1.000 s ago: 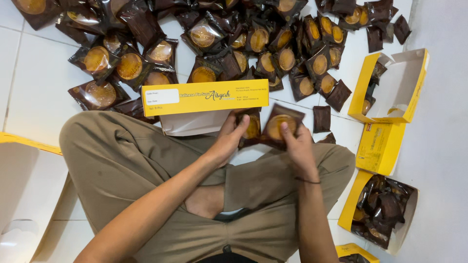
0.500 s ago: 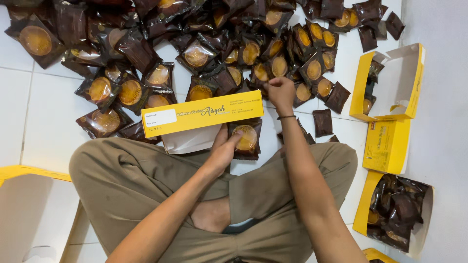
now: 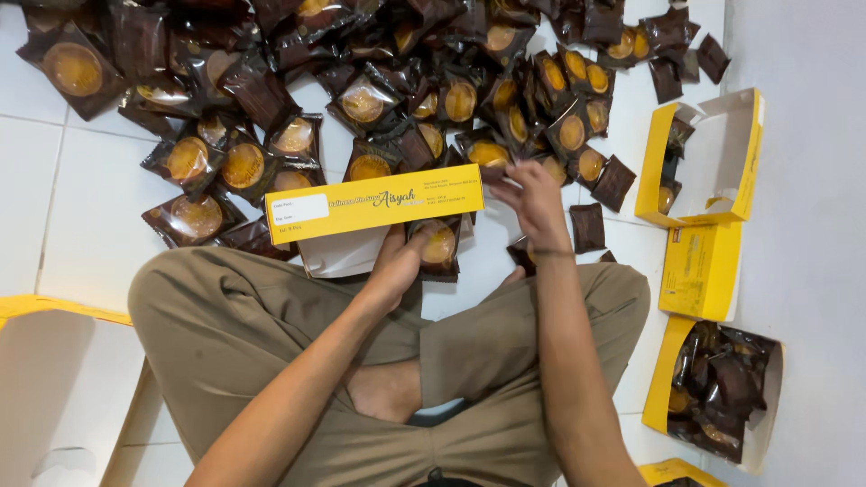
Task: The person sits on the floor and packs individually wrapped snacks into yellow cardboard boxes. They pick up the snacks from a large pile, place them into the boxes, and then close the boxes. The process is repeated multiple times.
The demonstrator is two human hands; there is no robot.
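Head view: left hand (image 3: 397, 266) on packet (image 3: 439, 248), seemingly gripped

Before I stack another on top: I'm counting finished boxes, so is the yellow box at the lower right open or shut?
Open. The yellow box has its lid flap folded back, and dark wrapped pastries show piled inside it.

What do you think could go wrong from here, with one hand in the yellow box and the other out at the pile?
The left hand holds one dark packet at the open yellow box; a loose grip might drop it. The right hand reaches into the crowded pile, so it could drag neighbouring packets along. The box's raised lid may flop shut.
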